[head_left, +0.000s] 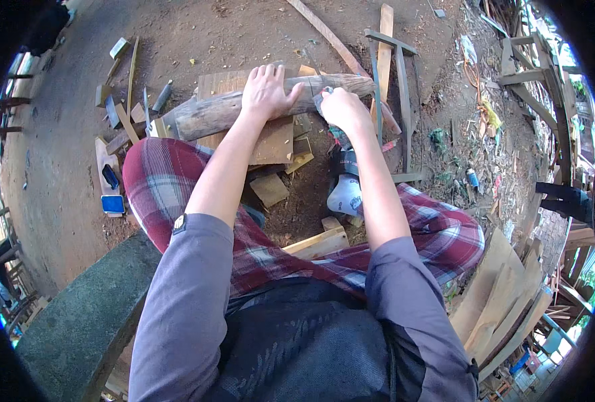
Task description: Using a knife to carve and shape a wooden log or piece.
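Observation:
My left hand lies on a long, weathered log, fingers spread over its top and thumb out to the right. My right hand is closed at the log's near side toward its right end, gripping a tool I cannot make out clearly; a thin dark strip rises above the log there. Under the log lie pale wooden boards.
Wood offcuts and a blue-topped object are at left. A wooden frame and debris lie right, with leaning boards beside my right knee. A stone slab is at lower left.

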### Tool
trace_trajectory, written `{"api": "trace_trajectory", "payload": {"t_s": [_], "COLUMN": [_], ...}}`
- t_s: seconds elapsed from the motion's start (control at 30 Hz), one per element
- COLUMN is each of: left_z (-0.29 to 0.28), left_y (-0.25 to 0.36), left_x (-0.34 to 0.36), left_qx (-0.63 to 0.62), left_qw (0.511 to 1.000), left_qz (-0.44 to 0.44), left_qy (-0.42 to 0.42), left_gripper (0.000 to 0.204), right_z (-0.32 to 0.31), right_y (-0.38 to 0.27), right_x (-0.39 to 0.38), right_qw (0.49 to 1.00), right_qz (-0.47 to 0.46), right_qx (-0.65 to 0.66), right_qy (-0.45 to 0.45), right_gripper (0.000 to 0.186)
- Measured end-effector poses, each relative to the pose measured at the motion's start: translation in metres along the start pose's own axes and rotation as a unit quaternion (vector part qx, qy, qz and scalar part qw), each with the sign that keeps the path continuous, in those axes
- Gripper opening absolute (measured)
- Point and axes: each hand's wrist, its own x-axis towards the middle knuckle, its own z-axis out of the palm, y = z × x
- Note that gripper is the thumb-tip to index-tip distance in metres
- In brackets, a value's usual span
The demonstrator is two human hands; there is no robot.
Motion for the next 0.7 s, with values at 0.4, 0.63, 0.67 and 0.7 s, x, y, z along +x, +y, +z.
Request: {"api": "trace_trajectory", "payload": {"t_s": [0.4, 0.63, 0.67, 0.7], "left_z": [0.006, 0.01, 0.012, 0.013], "left_y": [-0.002, -0.008, -0.012, -0.014], "left_x": [0.001, -0.001, -0.003, -0.005], "left_qx": [0.018, 0.026, 0.044, 0.038], "left_qw": [1.0, 1.0, 0.999, 0.999], "left_qz": [0.001, -0.009, -0.014, -0.02], "left_qy": [0.017, 0.012, 0.016, 0.014], "left_gripper": [0.07, 0.071, 0.071, 0.071], "right_z": [0.015, 0.017, 0.014, -0.001], "right_y": [0.035, 0.016, 0.02, 0.017], "right_x": [-0.035, -0.025, -0.043, -0.071], "right_qw": [0.999, 0.999, 0.999, 0.999], "right_qz": [-0.035, -0.022, -0.034, -0.038], "right_qx": [0.014, -0.01, -0.019, -0.015], "right_qy": [0.013, 0.036, 0.026, 0.002], "right_gripper": [0.045, 0.045, 0.044, 0.045]}}
